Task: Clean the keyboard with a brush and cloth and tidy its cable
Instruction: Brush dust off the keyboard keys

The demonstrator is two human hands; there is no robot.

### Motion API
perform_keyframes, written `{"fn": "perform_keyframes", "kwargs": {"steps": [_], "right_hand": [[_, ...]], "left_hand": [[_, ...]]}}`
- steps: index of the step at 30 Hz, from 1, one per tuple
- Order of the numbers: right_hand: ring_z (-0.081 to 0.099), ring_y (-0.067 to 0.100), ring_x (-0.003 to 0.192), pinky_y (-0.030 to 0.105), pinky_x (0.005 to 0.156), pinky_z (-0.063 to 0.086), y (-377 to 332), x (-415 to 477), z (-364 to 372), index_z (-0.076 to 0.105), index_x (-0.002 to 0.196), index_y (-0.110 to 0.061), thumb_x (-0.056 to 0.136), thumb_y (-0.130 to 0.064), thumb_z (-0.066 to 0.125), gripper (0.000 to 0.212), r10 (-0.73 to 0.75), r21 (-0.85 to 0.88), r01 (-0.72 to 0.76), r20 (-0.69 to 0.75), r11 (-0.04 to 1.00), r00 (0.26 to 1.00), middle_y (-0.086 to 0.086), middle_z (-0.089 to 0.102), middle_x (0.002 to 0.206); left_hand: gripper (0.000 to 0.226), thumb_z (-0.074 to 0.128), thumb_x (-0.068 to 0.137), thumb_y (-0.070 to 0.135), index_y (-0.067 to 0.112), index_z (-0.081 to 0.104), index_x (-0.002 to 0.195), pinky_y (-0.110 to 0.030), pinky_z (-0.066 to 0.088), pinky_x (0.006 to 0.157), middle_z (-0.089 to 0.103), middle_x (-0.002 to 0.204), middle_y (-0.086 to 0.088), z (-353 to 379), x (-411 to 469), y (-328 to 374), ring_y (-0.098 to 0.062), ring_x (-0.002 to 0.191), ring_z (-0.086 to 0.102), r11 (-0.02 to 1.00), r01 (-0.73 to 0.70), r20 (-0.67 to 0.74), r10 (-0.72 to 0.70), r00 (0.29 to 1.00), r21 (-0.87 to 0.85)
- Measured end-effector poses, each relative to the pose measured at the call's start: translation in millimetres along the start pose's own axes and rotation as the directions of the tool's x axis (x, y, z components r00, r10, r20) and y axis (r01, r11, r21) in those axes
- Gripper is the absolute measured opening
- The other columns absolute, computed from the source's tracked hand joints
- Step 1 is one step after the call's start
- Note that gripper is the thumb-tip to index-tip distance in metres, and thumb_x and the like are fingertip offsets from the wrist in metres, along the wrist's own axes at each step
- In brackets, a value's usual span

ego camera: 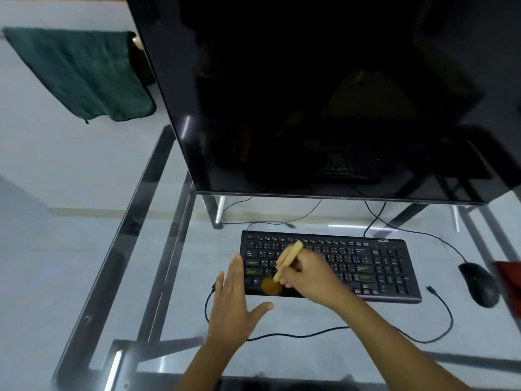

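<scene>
A black keyboard [366, 263] lies on the glass table [282, 351] under a dark monitor. My right hand [313, 280] grips the pale wooden handle of a brush [287, 259], whose brown bristles sit blurred on the keyboard's lower-left keys. My left hand [231, 303] lies flat with straight fingers at the keyboard's left end, its fingertips against the edge. A loose black cable [448, 314] curls across the table in front of the keyboard, its plug lying near the keyboard's right end. A red cloth [509, 286] shows at the right edge.
A black mouse [479, 283] sits right of the keyboard, its wire running back under the monitor [310, 94]. A dark green towel [81, 71] hangs at the upper left. The table's metal frame [132, 244] shows through the glass.
</scene>
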State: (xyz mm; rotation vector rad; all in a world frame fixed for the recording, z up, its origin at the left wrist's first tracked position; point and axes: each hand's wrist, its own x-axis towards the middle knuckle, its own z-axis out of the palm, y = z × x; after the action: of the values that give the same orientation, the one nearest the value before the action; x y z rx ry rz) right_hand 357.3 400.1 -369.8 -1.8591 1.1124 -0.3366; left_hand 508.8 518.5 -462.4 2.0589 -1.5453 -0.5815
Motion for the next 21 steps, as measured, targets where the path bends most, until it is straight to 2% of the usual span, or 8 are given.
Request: {"fn": "perform_keyframes", "kwargs": {"steps": [4, 7, 8, 12, 15, 16, 19, 21], "right_hand": [[0.066, 0.010, 0.074, 0.024, 0.066, 0.055, 12.8, 13.9, -9.8, 0.063, 0.090, -0.017, 0.090, -0.008, 0.061, 0.010, 0.024, -0.016, -0.032, -0.372, 0.999, 0.928, -0.002, 0.069, 0.085], [0.071, 0.015, 0.076, 0.024, 0.069, 0.058, 10.3, 17.6, -7.7, 0.061, 0.096, -0.016, 0.093, -0.006, 0.057, 0.011, 0.130, 0.237, -0.085, -0.184, 0.968, 0.974, 0.005, 0.072, 0.086], [0.071, 0.016, 0.078, 0.026, 0.071, 0.059, 9.8, 18.0, -5.0, 0.060, 0.097, -0.017, 0.094, -0.008, 0.057, 0.010, 0.143, 0.196, -0.114, -0.141, 0.974, 0.980, 0.006, 0.072, 0.088], [0.069, 0.019, 0.084, 0.033, 0.078, 0.057, 8.1, 33.1, -8.0, 0.060, 0.091, -0.023, 0.093, -0.013, 0.059, 0.010, 0.161, 0.242, -0.045, -0.485, 0.969, 0.860, 0.002, 0.070, 0.091], [0.072, 0.016, 0.080, 0.031, 0.078, 0.059, -8.0, 42.5, 7.8, 0.061, 0.093, -0.020, 0.095, -0.014, 0.057, 0.007, 0.116, 0.300, -0.036, -0.253, 0.953, 0.960, 0.004, 0.072, 0.091], [0.071, 0.014, 0.080, 0.029, 0.078, 0.059, -12.4, 43.9, 13.7, 0.062, 0.093, -0.021, 0.095, -0.014, 0.058, 0.008, 0.082, 0.192, -0.047, -0.179, 0.980, 0.980, 0.003, 0.071, 0.090], [0.066, 0.008, 0.081, 0.014, 0.073, 0.051, -17.4, 52.5, 17.2, 0.063, 0.091, -0.016, 0.093, -0.008, 0.057, 0.011, -0.020, 0.106, 0.061, -0.353, 0.993, 0.935, 0.001, 0.068, 0.091], [0.068, 0.012, 0.081, 0.017, 0.071, 0.053, -18.6, 54.6, 15.8, 0.062, 0.090, -0.016, 0.091, -0.007, 0.056, 0.011, 0.014, 0.197, 0.065, -0.379, 0.978, 0.925, 0.001, 0.070, 0.089]], "left_hand": [[0.108, 0.046, 0.077, 0.078, 0.036, -0.025, 0.147, -0.028, -0.010, 0.118, -0.006, 0.161, 0.012, 0.3, -0.2, 0.7, -0.003, 0.147, -0.008, 1.000, -0.001, -0.014, 0.001, 1.000, 0.005], [0.104, 0.040, 0.080, 0.079, 0.034, -0.024, 0.148, -0.032, -0.006, 0.120, -0.006, 0.161, 0.012, 0.1, -3.1, 0.3, -0.003, 0.147, -0.010, 0.999, -0.015, -0.016, 0.015, 1.000, 0.031], [0.103, 0.037, 0.080, 0.081, 0.033, -0.023, 0.148, -0.034, -0.005, 0.120, -0.006, 0.161, 0.011, 0.0, -4.0, 0.1, -0.004, 0.147, -0.009, 0.999, -0.014, -0.013, 0.014, 1.000, 0.047], [0.104, 0.028, 0.077, 0.086, 0.026, -0.016, 0.150, -0.032, -0.013, 0.119, -0.004, 0.161, 0.009, -2.0, 0.2, 0.7, -0.006, 0.147, -0.011, 0.995, 0.005, -0.004, -0.005, 1.000, 0.097], [0.107, 0.037, 0.076, 0.084, 0.027, -0.013, 0.151, -0.034, -0.008, 0.119, -0.002, 0.158, 0.010, -7.7, 7.8, 6.2, -0.005, 0.146, -0.015, 0.998, 0.017, 0.001, -0.017, 1.000, 0.060], [0.109, 0.044, 0.075, 0.082, 0.029, -0.015, 0.150, -0.034, -0.005, 0.119, -0.005, 0.156, 0.011, -9.4, 10.0, 8.7, -0.003, 0.144, -0.018, 1.000, 0.024, 0.008, -0.024, 1.000, 0.019], [0.114, 0.055, 0.070, 0.076, 0.034, -0.016, 0.149, -0.034, 0.015, 0.117, -0.005, 0.160, 0.008, -12.4, 16.2, 14.8, -0.007, 0.147, -0.006, 0.985, 0.031, 0.049, -0.023, 0.999, -0.170], [0.118, 0.059, 0.067, 0.076, 0.036, -0.015, 0.150, -0.034, 0.028, 0.116, 0.005, 0.161, 0.008, -12.4, 19.0, 14.3, -0.009, 0.148, 0.011, 0.961, 0.062, 0.090, -0.039, 0.995, -0.268]]}}
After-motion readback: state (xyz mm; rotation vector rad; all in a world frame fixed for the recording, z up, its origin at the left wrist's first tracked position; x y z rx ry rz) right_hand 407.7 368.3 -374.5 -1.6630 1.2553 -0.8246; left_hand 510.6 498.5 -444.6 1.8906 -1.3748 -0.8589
